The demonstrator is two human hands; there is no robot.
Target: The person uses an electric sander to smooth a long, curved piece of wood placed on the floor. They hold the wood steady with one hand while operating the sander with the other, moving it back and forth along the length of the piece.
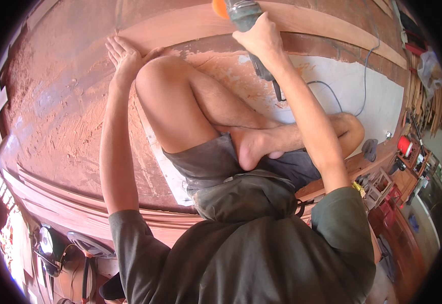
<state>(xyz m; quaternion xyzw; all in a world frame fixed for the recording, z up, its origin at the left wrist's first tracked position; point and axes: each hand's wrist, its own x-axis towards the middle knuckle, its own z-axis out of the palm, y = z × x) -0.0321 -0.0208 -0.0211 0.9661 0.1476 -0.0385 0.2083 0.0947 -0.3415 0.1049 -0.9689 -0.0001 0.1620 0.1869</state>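
Note:
My right hand is wrapped round the body of a dark green angle grinder. An orange disc on its head is partly cut off by the upper edge of the view. The grinder is held over a long, reddish wooden board that runs across in front of my legs. My left hand lies with fingers spread at the board's left part, just beyond my raised knee, and holds nothing. Whether its fingers press on the board or on the surface beside it, I cannot tell.
A thin cable loops across a pale sheet on my right. Sawdust covers the brown work surface I sit on. Long wooden strips lie behind my left side. At the right stand a red spool and a clear plastic bag.

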